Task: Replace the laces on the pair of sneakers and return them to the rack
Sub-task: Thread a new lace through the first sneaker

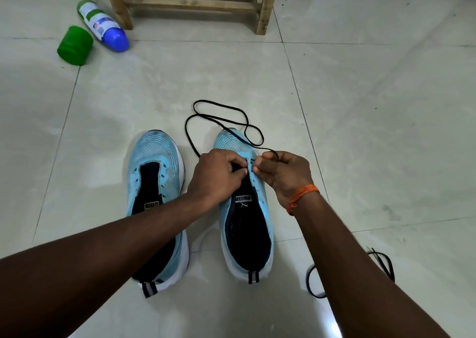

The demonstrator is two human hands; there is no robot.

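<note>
Floor (360, 105): pale glossy tiles are carrying all items, and the work is taking place directly in front of the person.
Rack (195, 2): the wooden rack is standing at the far edge of the view, well apart from both shoes and waiting for their return.
Working sneaker (231, 142): it is sitting flat with its toe pointing away, so the eyelet rows are facing the person for threading.
Spare sneaker (154, 157): it is lying just beside the first, parallel to it, with its eyelets showing no lace.
Black lace (224, 121): it is trailing in loose loops past the toe, keeping slack available as the end is being fed at the front eyelets.
Left hand (216, 175): its fingers are curling in tight and pinching the upper edge of the working sneaker near the front eyelets, probably to steady the hole. Whether they are also catching the lace cannot be told.
Right hand (286, 172): thumb and fingertips are pinching the black lace near its end and aiming it at the eyelet row.
Second lace (313, 283): it is lying on the tiles beside the right forearm, partly hidden.
Bottle (103, 24) and green cap (74, 45): both are lying near the rack leg, playing no part.
Progress: judged as early, since lacing is only starting on one shoe.
</note>
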